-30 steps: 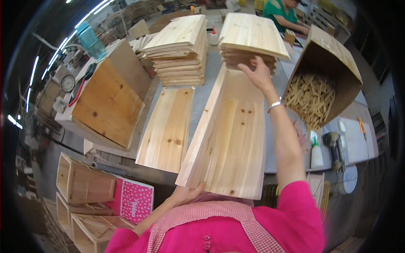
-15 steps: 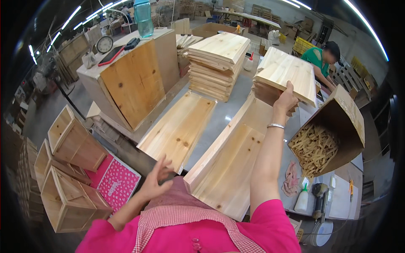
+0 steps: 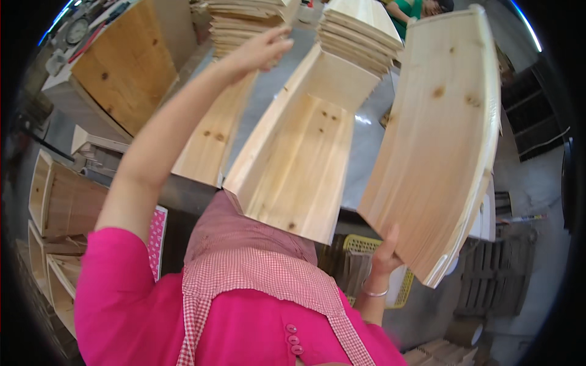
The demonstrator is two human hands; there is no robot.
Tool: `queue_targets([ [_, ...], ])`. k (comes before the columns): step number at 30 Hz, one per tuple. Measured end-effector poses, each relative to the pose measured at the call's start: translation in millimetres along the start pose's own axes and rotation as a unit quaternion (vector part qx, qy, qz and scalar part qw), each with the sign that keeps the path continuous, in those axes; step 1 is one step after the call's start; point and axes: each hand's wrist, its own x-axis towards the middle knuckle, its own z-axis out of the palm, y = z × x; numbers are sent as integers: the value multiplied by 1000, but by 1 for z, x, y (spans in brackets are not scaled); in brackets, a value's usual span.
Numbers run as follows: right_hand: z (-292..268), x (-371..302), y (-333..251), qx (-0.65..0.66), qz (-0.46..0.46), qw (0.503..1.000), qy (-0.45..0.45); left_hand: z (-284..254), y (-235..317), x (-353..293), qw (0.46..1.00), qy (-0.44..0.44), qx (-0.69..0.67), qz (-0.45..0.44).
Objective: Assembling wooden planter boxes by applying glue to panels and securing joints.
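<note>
My right hand [image 3: 386, 255] grips the lower corner of a wide wooden board [image 3: 436, 134], tilted up at the right. A pale, shiny strip runs along that board's outer edge. Far to the left reaches my left hand [image 3: 261, 51], its fingers curled in front of a stack of boards [image 3: 241, 30]; whether anything is between them is hidden. Before my apron lies a partly built wooden trough [image 3: 299, 165] with a left side, a bottom and a far end. Left of it, a flat board [image 3: 210, 134] lies partly behind my forearm.
Another board stack [image 3: 360, 30] stands behind the trough. At left are a wooden cabinet [image 3: 131, 61] and several wooden boxes [image 3: 70, 198]. A yellow basket [image 3: 360, 244] sits low beside my right hand. A person in green [image 3: 403, 11] is at the far right.
My right hand has drawn the board off the right stack and toward me, turning it up. My left hand has swung from near my waist up to the left stack. The view has tipped downward.
</note>
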Motion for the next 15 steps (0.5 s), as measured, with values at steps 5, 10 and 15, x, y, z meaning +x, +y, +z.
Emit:
queue_targets([
  [5,-55,-56,-5,-37,123,990,-61,37,-1,92,991,-47,117,-36],
  [10,-51,-52,5,-5,213,971,-112,68,-2,122,966,-88,233,-72],
  [15,-27,-40,1,-11,203,968,-150,65,-22,143,966,-131,207,-83],
])
